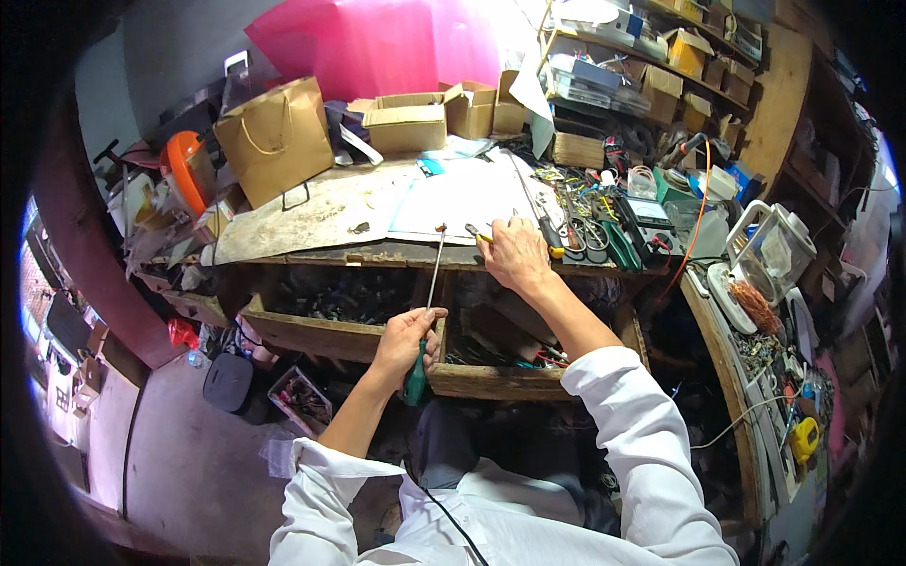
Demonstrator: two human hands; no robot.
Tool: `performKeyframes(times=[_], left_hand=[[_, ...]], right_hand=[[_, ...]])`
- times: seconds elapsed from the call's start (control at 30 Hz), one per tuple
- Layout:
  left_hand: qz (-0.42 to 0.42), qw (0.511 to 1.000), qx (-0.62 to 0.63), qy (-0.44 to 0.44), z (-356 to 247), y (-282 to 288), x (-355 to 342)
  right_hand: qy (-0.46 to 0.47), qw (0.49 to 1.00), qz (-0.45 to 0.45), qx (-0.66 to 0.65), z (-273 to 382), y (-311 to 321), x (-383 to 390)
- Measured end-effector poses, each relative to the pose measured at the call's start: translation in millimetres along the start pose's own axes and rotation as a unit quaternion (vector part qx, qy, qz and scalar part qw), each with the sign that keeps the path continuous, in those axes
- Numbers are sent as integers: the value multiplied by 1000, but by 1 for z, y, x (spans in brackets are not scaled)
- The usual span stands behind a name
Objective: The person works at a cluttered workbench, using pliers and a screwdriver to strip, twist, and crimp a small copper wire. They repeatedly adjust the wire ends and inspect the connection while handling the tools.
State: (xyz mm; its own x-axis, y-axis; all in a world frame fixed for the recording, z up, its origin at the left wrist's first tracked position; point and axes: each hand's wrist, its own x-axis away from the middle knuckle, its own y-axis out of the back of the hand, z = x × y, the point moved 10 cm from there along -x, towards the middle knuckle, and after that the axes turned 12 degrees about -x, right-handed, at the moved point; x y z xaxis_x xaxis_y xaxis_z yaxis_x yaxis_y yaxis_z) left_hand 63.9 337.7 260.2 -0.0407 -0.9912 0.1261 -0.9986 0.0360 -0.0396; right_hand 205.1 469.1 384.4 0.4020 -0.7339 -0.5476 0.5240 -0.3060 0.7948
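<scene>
Your left hand's point(404, 345) fingers wrap a screwdriver point(434, 278); your right hand point(519, 253) covers a yellow tool point(482, 237), grip unclear. Likely positioning the screwdriver; steady its tip.

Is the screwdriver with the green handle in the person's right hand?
No, the left hand holds the green-handled screwdriver; the right hand is at the workbench.

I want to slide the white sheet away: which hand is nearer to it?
Right. The right hand is at the near right edge of the white sheet; the left hand, gripping the green screwdriver, is farther off, closer to the body.
</scene>
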Motion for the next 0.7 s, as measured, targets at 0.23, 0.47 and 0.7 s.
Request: performKeyframes(times=[0.23,0.47,0.7], left_hand=[[46,995,87,-13,11,-3,3],[70,983,166,-23,16,-8,3],[93,974,203,-23,17,-10,4]], right_hand=[[2,990,136,29,5,-33,-13],[-60,995,43,-68,-11,-9,-17],[-107,968,55,-221,-21,-10,-12]])
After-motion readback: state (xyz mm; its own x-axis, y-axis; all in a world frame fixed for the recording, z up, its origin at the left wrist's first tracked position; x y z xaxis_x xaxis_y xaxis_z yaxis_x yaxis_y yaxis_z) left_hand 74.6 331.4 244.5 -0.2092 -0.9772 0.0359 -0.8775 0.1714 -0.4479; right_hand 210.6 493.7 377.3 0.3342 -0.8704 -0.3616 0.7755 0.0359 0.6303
